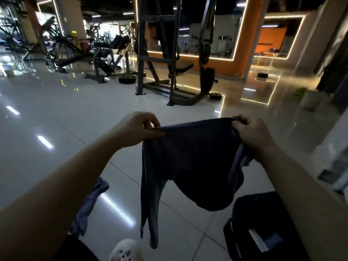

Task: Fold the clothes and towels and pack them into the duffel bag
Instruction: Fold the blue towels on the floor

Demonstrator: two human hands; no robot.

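Note:
A dark blue-purple garment (190, 162) hangs in the air in front of me, held up by its top edge. My left hand (137, 129) pinches the edge at its left end and my right hand (252, 134) grips the right end. The cloth droops down in two lobes, with a long strip trailing at the lower left. A black duffel bag (263, 228) lies on the floor at the lower right, its top partly hidden by my right forearm. Another bluish-grey piece of clothing (90, 202) lies crumpled on the floor under my left forearm.
Glossy white tiled floor (66, 113) stretches ahead. A dark steel weight rack (169, 59) with a bench and weight plates stands in the middle distance, more gym machines at the far left. A white clog shoe (124, 251) shows at the bottom edge.

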